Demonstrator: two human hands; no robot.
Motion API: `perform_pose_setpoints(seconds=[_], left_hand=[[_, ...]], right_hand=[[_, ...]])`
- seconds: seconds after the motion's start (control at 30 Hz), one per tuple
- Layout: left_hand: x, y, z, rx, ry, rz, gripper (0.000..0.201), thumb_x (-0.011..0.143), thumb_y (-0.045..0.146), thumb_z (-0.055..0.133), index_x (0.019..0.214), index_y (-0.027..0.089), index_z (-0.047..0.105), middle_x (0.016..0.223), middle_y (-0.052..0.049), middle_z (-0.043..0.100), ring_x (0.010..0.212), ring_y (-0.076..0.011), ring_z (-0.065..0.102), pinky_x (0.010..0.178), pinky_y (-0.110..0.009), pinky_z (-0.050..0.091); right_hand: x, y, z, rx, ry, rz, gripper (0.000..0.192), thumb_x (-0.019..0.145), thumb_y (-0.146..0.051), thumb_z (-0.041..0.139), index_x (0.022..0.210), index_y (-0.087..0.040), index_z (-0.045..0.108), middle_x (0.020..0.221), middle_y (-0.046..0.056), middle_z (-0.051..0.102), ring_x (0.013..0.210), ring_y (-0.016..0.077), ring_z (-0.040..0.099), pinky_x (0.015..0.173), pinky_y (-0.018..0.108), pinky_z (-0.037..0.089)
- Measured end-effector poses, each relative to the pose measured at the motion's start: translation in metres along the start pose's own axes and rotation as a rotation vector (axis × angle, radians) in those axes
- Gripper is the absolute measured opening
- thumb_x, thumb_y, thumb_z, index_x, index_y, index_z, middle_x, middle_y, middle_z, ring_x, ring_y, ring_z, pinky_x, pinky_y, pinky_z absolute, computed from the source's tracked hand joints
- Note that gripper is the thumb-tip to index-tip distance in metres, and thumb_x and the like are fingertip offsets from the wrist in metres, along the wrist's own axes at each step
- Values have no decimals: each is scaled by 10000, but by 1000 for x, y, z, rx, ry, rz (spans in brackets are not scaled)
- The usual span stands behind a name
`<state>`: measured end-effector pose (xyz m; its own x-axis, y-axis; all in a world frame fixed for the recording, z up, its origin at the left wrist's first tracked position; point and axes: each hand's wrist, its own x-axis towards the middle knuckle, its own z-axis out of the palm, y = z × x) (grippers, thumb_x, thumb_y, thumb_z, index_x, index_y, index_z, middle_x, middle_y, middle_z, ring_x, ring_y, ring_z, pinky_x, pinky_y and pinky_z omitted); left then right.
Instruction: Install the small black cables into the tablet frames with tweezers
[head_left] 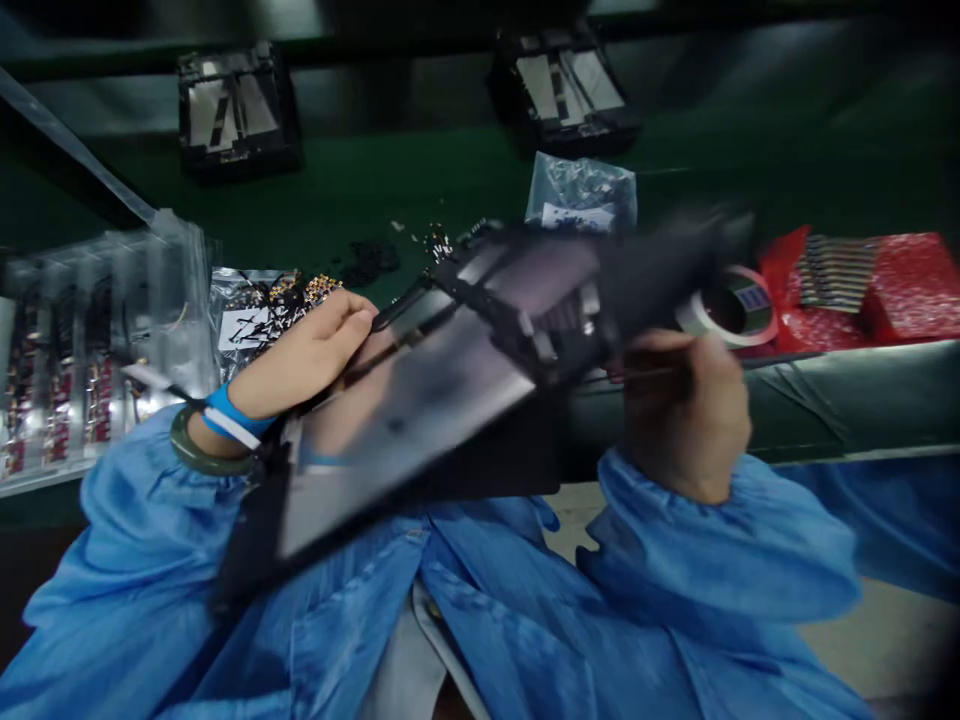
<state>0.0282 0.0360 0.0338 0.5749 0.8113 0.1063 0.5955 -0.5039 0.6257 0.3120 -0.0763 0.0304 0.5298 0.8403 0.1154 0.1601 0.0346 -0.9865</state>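
Observation:
A black, tablet-like device part [405, 410] with shiny silver panels is held aslant in front of my chest, smeared by motion. My left hand [315, 345] is closed on its left edge, the thumb lying along the top side. Around that wrist are a blue strap [232, 415] and a green bangle [199, 450]. Beside the right end of the part, my right hand [690, 410] is closed with curled fingers, which look to be gripping its lower edge. Blur hides its exact grip.
Two stacks of similar parts [236, 110] [562, 85] stand at the back. Small loose pieces and a plastic bag [581, 190] lie on the green surface. A clear compartment tray [112, 330] is at left; a tape roll [731, 310] and red bubble wrap [919, 285] at right.

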Motion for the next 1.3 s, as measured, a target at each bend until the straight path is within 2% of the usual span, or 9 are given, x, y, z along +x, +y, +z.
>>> perform_pose_setpoints(seconds=[0.1, 0.2, 0.27, 0.4, 0.5, 0.77, 1.0, 1.13, 1.3], left_hand=[[-7, 22, -6, 126, -132, -51, 282, 960, 332, 384, 1144, 156, 505, 705, 4, 618, 598, -159, 593, 554, -283, 440], [-9, 33, 7, 294, -254, 54, 304, 965, 325, 373, 1160, 164, 543, 934, -61, 648, 801, -199, 625, 656, -315, 461], [-10, 34, 18, 397, -206, 164, 307, 969, 323, 383, 1116, 179, 611, 1014, -97, 632, 889, -232, 596, 722, -370, 450], [-17, 31, 33, 546, 79, 235, 218, 922, 306, 515, 1009, 242, 704, 971, -109, 636, 920, -282, 526, 738, -453, 382], [-22, 33, 37, 526, 140, 232, 217, 930, 276, 509, 1008, 219, 703, 872, -89, 645, 816, -237, 527, 674, -402, 362], [-33, 33, 30, 338, 100, 285, 219, 953, 197, 462, 1044, 182, 661, 840, -58, 669, 763, -175, 576, 653, -334, 400], [-38, 32, 34, 327, 60, 334, 167, 915, 162, 522, 997, 182, 667, 884, -62, 674, 789, -187, 598, 659, -345, 409], [-39, 33, 34, 297, 72, 285, 175, 932, 197, 502, 1017, 195, 654, 1109, -100, 649, 802, -160, 607, 711, -352, 446], [-42, 32, 34, 179, 20, 428, 170, 922, 158, 508, 1046, 189, 620, 1111, -99, 676, 937, -192, 627, 741, -337, 471]], right_hand=[[14, -8, -2, 140, 72, 106, 468, 917, -572, 354, 696, -227, 579, 770, 101, 673, 500, 140, 543, 465, 299, 436], [18, -14, 3, 171, 40, 101, 395, 890, -579, 446, 722, -244, 569, 759, 60, 666, 542, 145, 593, 523, 305, 511], [15, -15, 10, 159, -48, 72, 263, 815, -517, 616, 779, -258, 581, 831, 24, 679, 632, 154, 642, 608, 325, 565], [9, -13, 29, 161, -227, 22, 225, 751, -375, 731, 878, -254, 590, 902, -9, 697, 749, 152, 693, 691, 324, 598], [8, -9, 45, 95, -352, -42, 203, 794, -378, 701, 901, -232, 609, 923, 11, 698, 778, 151, 694, 710, 312, 596], [13, 3, 83, -89, -569, -149, 205, 784, -382, 695, 801, -202, 600, 798, -12, 663, 684, 114, 627, 643, 250, 525], [14, 5, 82, -217, -651, -249, 205, 815, -401, 658, 803, -197, 630, 780, -6, 659, 683, 119, 593, 613, 240, 475], [14, 5, 80, -236, -701, -288, 231, 833, -429, 638, 813, -199, 629, 782, -2, 662, 703, 124, 597, 635, 248, 473], [12, 6, 78, -222, -674, -270, 217, 837, -417, 639, 828, -202, 622, 800, -3, 665, 738, 132, 611, 673, 261, 483]])
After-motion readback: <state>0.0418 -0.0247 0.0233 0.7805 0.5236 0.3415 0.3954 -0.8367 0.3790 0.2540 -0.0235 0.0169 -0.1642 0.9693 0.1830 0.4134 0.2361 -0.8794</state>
